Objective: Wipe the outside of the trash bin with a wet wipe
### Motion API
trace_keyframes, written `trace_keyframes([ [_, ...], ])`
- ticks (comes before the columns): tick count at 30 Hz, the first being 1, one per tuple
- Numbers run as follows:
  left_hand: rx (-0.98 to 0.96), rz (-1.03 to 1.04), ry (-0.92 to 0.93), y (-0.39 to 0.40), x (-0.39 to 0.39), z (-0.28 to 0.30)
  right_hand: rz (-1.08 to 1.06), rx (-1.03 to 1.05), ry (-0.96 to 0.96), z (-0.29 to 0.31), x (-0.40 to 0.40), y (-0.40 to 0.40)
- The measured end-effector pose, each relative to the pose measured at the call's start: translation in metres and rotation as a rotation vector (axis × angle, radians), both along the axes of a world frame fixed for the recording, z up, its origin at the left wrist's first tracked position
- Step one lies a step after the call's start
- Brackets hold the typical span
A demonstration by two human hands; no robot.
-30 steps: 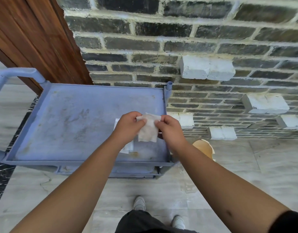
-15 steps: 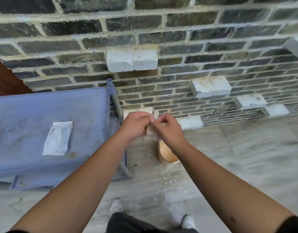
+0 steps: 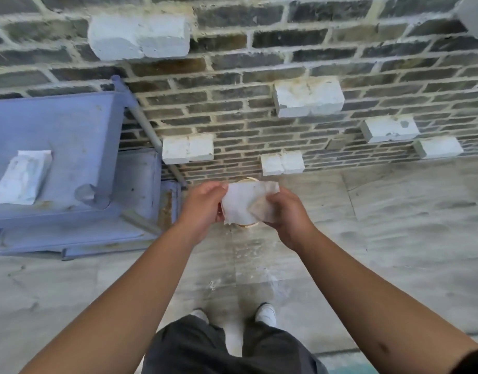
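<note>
A white wet wipe [image 3: 243,205] is spread out between both hands. My left hand [image 3: 202,209] pinches its left edge and my right hand [image 3: 286,214] grips its right side. Directly below the wipe stands a small tan trash bin [image 3: 248,180] on the floor by the wall; only thin slivers of its rim show above and below the wipe. The rest of the bin is hidden by the wipe and my hands.
A blue metal cart [image 3: 78,136] stands at the left with a white wet-wipe pack [image 3: 23,176] on its top tray. A dark brick wall [image 3: 259,103] with protruding white bricks rises straight ahead. My feet stand on the grey stone floor [image 3: 394,238].
The view has swung right and down, from the cart to the bin. Both hands carried the wipe from over the cart tray to above the bin and unfolded it wider.
</note>
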State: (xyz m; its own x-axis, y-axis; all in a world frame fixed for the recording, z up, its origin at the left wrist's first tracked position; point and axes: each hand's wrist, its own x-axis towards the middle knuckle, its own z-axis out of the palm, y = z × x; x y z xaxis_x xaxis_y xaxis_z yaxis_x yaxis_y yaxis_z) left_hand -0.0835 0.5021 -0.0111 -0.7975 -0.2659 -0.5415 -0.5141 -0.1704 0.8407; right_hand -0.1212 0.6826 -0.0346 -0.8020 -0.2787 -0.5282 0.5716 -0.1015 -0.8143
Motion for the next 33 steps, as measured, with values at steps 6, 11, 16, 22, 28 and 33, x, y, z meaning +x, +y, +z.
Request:
trace_keyframes([
  [6,0.053,0.036,-0.016,-0.011,0.000,-0.054,-0.020,0.056,-0.006,-0.054,0.002,-0.014],
  [11,0.091,0.002,-0.060,-0.033,0.002,-0.135,-0.065,0.010,-0.066,-0.130,0.007,-0.019],
  [16,0.150,-0.121,-0.008,-0.043,0.014,-0.255,-0.033,-0.063,-0.104,-0.244,0.014,-0.022],
  [22,0.006,-0.061,0.074,-0.044,0.003,-0.433,-0.097,0.002,-0.069,-0.415,0.012,-0.029],
  [28,-0.048,-0.198,0.224,-0.030,-0.057,-0.576,-0.114,-0.175,0.078,-0.528,-0.036,0.004],
  [33,-0.713,-0.468,0.496,-0.016,-0.071,-0.621,-0.190,-0.304,0.046,-0.545,-0.064,0.037],
])
